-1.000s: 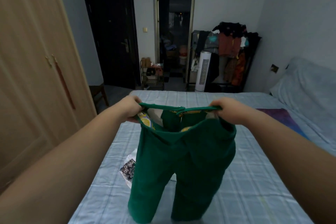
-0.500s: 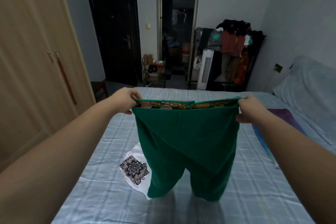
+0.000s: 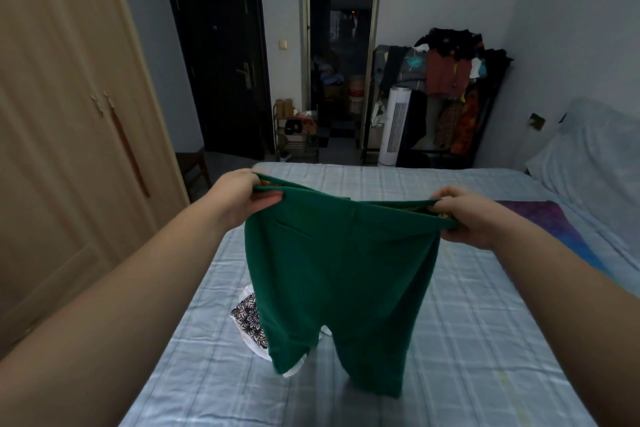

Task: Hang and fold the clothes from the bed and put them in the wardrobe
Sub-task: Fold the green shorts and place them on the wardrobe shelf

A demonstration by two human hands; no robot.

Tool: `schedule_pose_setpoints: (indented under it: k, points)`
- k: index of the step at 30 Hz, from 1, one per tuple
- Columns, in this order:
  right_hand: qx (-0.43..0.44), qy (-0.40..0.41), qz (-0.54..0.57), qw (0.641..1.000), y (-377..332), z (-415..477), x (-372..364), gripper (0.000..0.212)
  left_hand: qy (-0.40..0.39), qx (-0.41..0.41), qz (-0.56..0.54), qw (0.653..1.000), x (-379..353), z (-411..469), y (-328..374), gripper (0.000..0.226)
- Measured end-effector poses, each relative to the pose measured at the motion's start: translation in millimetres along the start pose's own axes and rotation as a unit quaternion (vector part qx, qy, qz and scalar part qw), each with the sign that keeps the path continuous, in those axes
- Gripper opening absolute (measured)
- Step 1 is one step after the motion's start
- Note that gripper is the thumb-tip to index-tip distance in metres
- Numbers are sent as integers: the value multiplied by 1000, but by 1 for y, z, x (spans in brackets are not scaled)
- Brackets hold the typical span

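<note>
— On the left side of the room, what stands there?

— A tall light-brown wooden wardrobe (image 3: 69, 114), with its doors closed. Beside it is the wide bed with a pale blue checked sheet (image 3: 485, 340), which fills the lower half of the view.

— And where are the clothes?

— A pair of dark green fabric shorts (image 3: 339, 270) hangs in the air above the bed, with the waistband stretched wide. The leg ends are low, near the sheet; I cannot tell if they touch it. On the right part of the bed lies a flat purple and blue cloth (image 3: 540, 218). Behind the left leg, a white garment with a black round pattern (image 3: 251, 319) lies on the sheet, partly hidden.

— How do the hands hold?

— The left hand (image 3: 239, 196) pinches the left end of the waistband, with the thumb on the near side. The right hand (image 3: 464, 215) grips the right end with curled fingers.
</note>
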State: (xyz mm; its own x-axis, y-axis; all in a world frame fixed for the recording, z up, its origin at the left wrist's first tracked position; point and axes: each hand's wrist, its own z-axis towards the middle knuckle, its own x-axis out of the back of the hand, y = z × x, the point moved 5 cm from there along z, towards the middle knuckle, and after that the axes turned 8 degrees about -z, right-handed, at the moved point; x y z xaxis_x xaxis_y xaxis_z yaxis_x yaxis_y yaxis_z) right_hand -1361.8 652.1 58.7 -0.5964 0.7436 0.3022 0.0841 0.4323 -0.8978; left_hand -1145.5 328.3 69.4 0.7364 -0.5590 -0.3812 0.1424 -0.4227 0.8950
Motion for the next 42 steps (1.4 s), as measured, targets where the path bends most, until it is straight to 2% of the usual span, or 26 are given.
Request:
schedule_pose_setpoints:
  k: [3,8,10,12,13,15,18,22,27,29,31,33,36,39,42]
  points:
    - [16,-108,21,994,2,-6,-4,15,-36,39,0,999,12,10,-8,27]
    - [25,-177,-41,983,19,-4,-10,21,-133,67,64,987,28,20,-17,25]
    - [35,-140,-130,981,29,4,-13,26,-154,51,144,976,32,24,-20,27]
    - [71,-36,-250,965,32,14,-13,23,-143,35,163,976,36,29,-24,22]
    - [92,15,-265,960,31,15,-15,16,-129,30,153,979,36,29,-26,20]
    - [111,71,-208,969,30,17,-18,7,-100,0,163,982,37,29,-27,18]
    - [116,83,-108,984,33,19,-15,8,-74,-62,226,969,38,27,-20,14]
    - [149,105,-109,977,34,19,-3,11,-53,-117,302,945,51,28,-2,10]
    - [137,-25,73,988,32,20,-7,24,-80,-174,373,908,45,17,14,11]
    - [148,-52,96,983,26,16,-6,25,-92,-199,349,911,39,12,21,14]
    - [168,-52,118,977,21,14,1,25,-123,-165,246,947,41,12,21,17]
    - [168,-22,99,981,20,20,6,24,-153,-93,183,967,45,17,14,21]
    - [131,-4,30,991,33,36,-2,21,-177,-8,228,957,49,26,-7,23]
    - [74,-11,42,996,51,45,-12,24,-155,37,219,963,59,34,-28,25]
    - [31,-50,58,997,62,36,-20,29,-138,63,199,968,66,34,-40,28]
